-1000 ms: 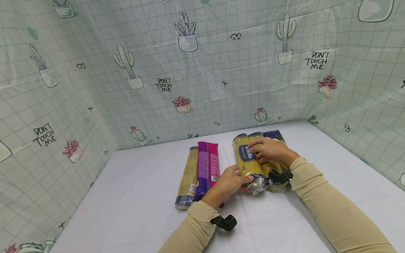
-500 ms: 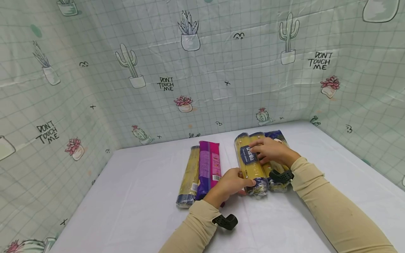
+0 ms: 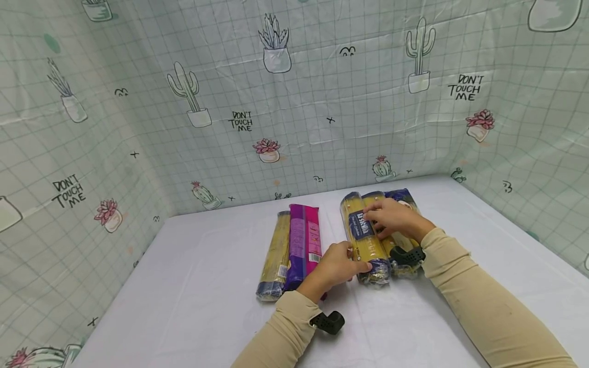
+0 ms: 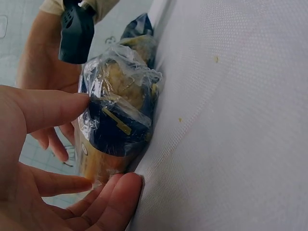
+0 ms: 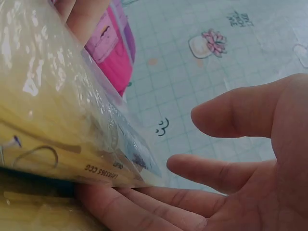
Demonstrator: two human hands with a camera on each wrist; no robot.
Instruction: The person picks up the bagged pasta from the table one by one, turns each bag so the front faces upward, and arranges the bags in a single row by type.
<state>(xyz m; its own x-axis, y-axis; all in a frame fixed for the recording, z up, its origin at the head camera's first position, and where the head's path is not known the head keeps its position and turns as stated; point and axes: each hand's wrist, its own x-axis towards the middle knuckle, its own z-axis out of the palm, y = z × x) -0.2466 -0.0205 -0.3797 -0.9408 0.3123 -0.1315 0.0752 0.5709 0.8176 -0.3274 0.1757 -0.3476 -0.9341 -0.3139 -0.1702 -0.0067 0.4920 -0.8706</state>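
A clear-wrapped pack of spaghetti with a dark blue label point(image 3: 371, 249) lies on the white table, in the head view right of centre. My left hand point(image 3: 335, 266) grips its near end, thumb on top and fingers along the left side; the left wrist view shows the crinkled blue end point(image 4: 120, 127) between them. My right hand point(image 3: 393, 217) reaches over from the right, fingertips at the label. In the right wrist view the right thumb point(image 5: 236, 113) stands apart from the wrapper, while the lower fingers touch its edge. A second yellow pack point(image 3: 374, 195) lies alongside, partly under the right hand.
A dark blue pack point(image 3: 399, 194) sits at the right of this group. Left of the left hand lie a purple and pink pack point(image 3: 298, 245) and another spaghetti pack point(image 3: 275, 255), side by side. A cactus-print sheet point(image 3: 294, 102) hangs behind the table point(image 3: 198, 286).
The near end of the spaghetti pack has shifted slightly right, with the left hand on it. The right hand has stayed almost in place.
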